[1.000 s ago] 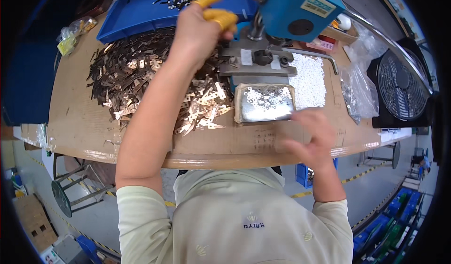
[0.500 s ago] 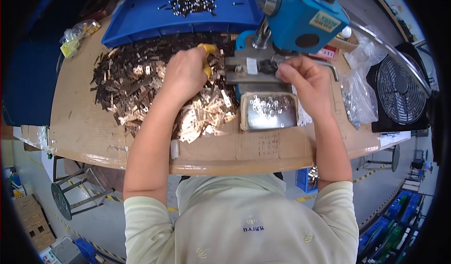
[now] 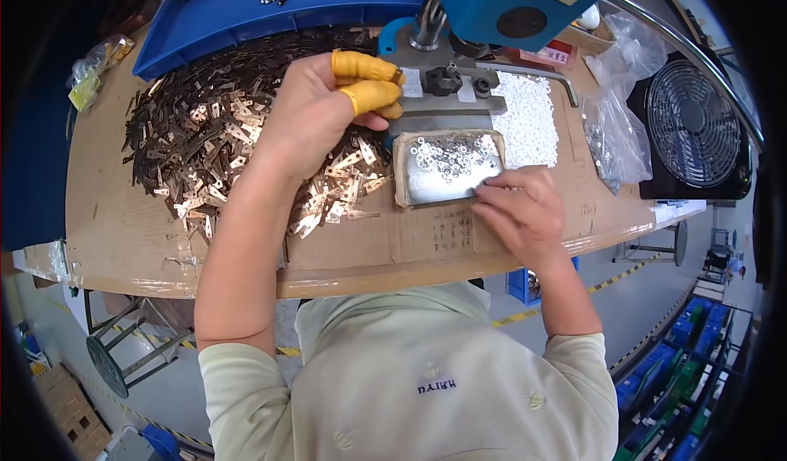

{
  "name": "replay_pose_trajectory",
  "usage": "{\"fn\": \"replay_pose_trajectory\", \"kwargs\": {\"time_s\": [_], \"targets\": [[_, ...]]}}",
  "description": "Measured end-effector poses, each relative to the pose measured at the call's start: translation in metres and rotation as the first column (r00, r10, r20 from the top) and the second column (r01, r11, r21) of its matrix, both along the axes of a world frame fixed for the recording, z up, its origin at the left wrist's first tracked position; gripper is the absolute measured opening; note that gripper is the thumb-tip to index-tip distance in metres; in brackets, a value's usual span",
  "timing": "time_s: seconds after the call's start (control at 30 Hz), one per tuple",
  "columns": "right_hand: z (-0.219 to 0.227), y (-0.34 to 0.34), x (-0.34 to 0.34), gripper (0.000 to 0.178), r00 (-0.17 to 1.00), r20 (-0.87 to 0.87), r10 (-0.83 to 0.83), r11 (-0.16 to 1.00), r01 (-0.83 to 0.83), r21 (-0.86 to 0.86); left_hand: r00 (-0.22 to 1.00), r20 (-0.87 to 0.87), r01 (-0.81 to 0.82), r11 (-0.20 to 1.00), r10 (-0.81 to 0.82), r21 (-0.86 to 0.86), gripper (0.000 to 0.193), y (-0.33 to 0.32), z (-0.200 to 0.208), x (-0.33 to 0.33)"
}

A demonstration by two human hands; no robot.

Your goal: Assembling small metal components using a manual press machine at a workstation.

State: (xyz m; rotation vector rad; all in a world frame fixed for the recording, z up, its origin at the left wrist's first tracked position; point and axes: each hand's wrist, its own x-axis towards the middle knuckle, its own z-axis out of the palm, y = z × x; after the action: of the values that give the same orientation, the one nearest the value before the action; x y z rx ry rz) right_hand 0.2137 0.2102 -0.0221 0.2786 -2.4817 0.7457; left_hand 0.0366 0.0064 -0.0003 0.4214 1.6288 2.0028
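My left hand point(image 3: 316, 117), with yellow finger cots on thumb and finger, is closed at the left end of the press's metal base point(image 3: 447, 122). A small dark metal piece point(image 3: 399, 77) shows at its fingertips. Right of these fingertips, a black fixture point(image 3: 443, 81) stands on the base beneath the blue press point(image 3: 516, 10). My right hand point(image 3: 525, 213) is pinched at the lower right corner of a shallow tray point(image 3: 430, 192) with small metal rings in it. Whatever is between those fingertips is too small to make out.
A heap of flat metal strips point(image 3: 197, 133) spreads over the cardboard-covered table to the left. Behind it stands a blue bin point(image 3: 270, 28) with black-and-white parts. Small white pieces point(image 3: 529, 121) lie right of the base, near a plastic bag point(image 3: 616, 137) and a black fan point(image 3: 697, 125).
My left hand has moved from the strip heap to the base's left end. My right hand has come down from the fixture to the ring tray. The view has shifted slightly.
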Motion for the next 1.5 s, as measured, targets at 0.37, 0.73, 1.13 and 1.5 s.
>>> {"fn": "replay_pose_trajectory", "kwargs": {"time_s": [0.37, 0.73, 1.13, 1.5], "targets": [[0.039, -0.012, -0.064, 0.005, 0.926, 0.366, -0.092, 0.848, 0.266, -0.459, 0.997, 0.061, 0.054, 0.993, -0.048, -0.106, 0.024, 0.01, 0.002, 0.017], [0.048, 0.014, -0.117, 0.017, 0.784, 0.534, 0.318, 0.518, 0.328, -0.79, 0.993, 0.077, 0.1, 0.992, -0.094, -0.075, 0.024, 0.01, -0.002, 0.008], [0.067, -0.061, 0.038, 0.031, 0.735, -0.577, 0.356, 0.915, -0.4, 0.055, 0.988, 0.041, 0.155, 0.985, -0.152, -0.073, 0.025, 0.003, -0.006, 0.007], [0.065, -0.114, 0.08, 0.044, -0.057, -0.821, 0.568, -0.307, -0.94, -0.148, 0.977, -0.083, 0.19, 0.979, -0.195, -0.068, 0.025, 0.005, -0.009, 0.002]]}}
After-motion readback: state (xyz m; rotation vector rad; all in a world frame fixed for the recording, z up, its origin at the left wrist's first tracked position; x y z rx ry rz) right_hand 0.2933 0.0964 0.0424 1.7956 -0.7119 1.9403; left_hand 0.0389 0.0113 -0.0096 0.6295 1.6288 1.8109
